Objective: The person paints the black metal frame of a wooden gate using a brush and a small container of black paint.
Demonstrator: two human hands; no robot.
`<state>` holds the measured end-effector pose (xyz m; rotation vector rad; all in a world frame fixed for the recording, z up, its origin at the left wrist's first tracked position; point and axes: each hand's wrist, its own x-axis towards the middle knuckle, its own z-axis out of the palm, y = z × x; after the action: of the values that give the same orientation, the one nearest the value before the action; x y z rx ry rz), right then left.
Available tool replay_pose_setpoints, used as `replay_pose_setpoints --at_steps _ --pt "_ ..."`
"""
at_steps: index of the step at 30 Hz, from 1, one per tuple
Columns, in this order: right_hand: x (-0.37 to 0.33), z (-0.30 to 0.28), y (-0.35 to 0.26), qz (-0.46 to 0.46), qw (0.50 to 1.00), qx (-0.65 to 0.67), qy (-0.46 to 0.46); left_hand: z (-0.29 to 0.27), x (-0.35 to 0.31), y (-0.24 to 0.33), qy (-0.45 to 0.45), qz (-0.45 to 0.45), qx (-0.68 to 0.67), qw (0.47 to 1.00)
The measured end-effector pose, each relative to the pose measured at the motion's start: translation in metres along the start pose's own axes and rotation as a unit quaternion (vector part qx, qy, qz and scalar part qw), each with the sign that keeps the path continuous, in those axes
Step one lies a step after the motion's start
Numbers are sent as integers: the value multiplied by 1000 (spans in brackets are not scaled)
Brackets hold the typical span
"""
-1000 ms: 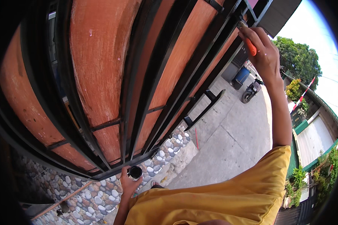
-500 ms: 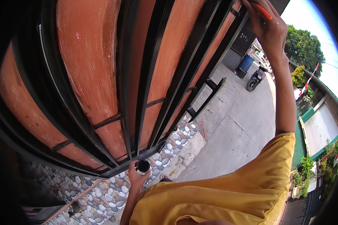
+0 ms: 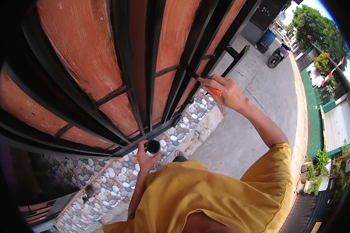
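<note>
My right hand [image 3: 226,92] is closed around a paintbrush with an orange handle [image 3: 214,91]. Its bristle end [image 3: 200,79] meets a black metal bar of the gate [image 3: 175,89], close to the gate's edge. Low down by the gate's foot, my left hand [image 3: 146,158] grips a small open can [image 3: 153,146] of black paint. Between the black bars run reddish-brown panels [image 3: 79,46] with streaky, wood-like brush marks and a few pale specks.
Rounded pebble paving [image 3: 122,176] lies under the gate. A bracket-shaped black handle [image 3: 237,60] juts from the gate's edge. Beyond the concrete road [image 3: 256,83] stand a parked motorbike [image 3: 279,54] and a blue barrel [image 3: 266,39]. A long thin pole [image 3: 85,186] lies at lower left.
My right hand has come down with the paintbrush from the top of the gate to around its middle. The view has shifted too; my left hand still holds the can.
</note>
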<state>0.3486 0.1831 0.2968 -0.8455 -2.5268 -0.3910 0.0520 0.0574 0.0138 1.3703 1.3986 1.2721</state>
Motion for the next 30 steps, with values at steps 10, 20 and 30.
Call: replay_pose_setpoints --at_steps 10,20,30 --pt "13 -54 2 39 967 -77 240 -7 -5 5 -23 -6 20 1000" --pt "12 -48 11 33 978 -59 197 -7 -6 8 -16 2 6 1000" --pt "5 -40 11 57 964 -41 257 -5 -9 6 -20 -7 -8 1000"
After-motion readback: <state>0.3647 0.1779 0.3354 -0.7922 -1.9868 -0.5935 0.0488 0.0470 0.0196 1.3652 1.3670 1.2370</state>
